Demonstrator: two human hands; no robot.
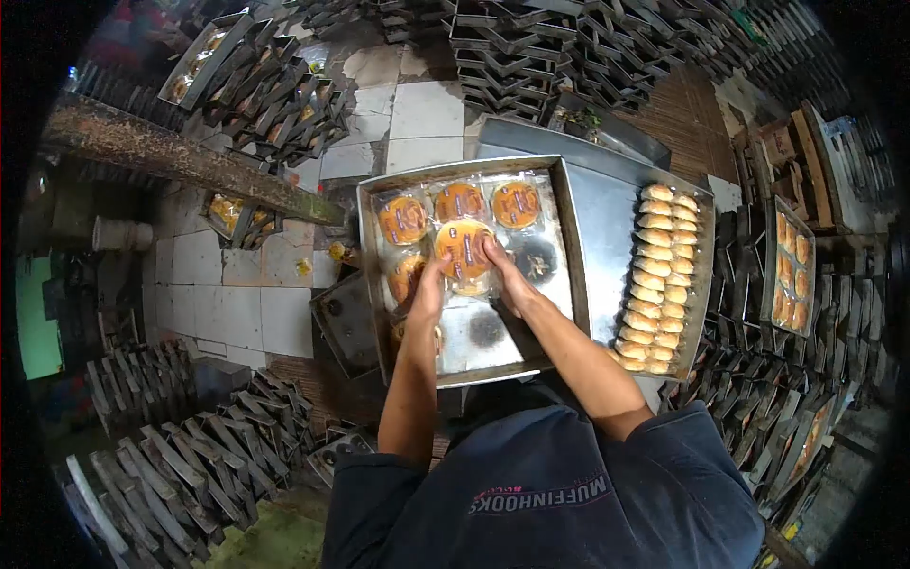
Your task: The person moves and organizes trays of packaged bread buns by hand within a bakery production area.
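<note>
A round, golden-brown bread in a clear printed wrapper [464, 248] is held between both of my hands. My left hand [430, 290] grips its left edge, and my right hand [508, 275] has the right edge, thumb on top. Beneath them is a worn metal tray [521, 343]. Similar wrapped breads lie in it: one at the back left [403, 221], one at the back middle [458, 197], one at the back right [516, 205]. Another wrapped bread [406, 277] is partly covered by my left hand. Dark round marks show on the tray's bottom.
On the right, a larger metal tray [602, 237] holds rows of small golden rolls [664, 284]. Farther right stands a tray of wrapped buns [791, 270]. Stacked metal trays [512, 62] surround the tiled floor [427, 114]. A rusty beam [190, 156] crosses the left side.
</note>
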